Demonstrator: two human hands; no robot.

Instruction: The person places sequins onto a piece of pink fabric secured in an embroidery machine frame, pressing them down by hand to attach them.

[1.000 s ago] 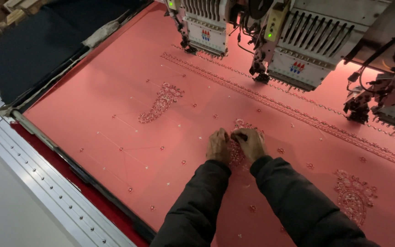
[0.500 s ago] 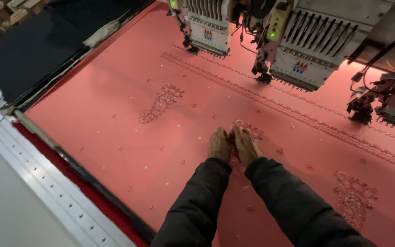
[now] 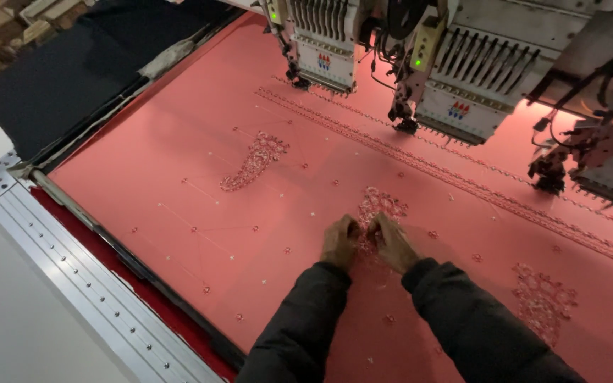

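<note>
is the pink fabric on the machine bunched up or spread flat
Spread flat: the pink fabric lies smooth and taut in the frame, no folds showing. Both hands, left hand and right hand, press on it.

Matt pink cloth (image 3: 179, 177), seemingly beaded

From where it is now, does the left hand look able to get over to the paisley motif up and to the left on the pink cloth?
Probably yes: the left hand and that paisley motif have only flat pink cloth between them, and the nearest embroidery head hangs beyond it.
</note>
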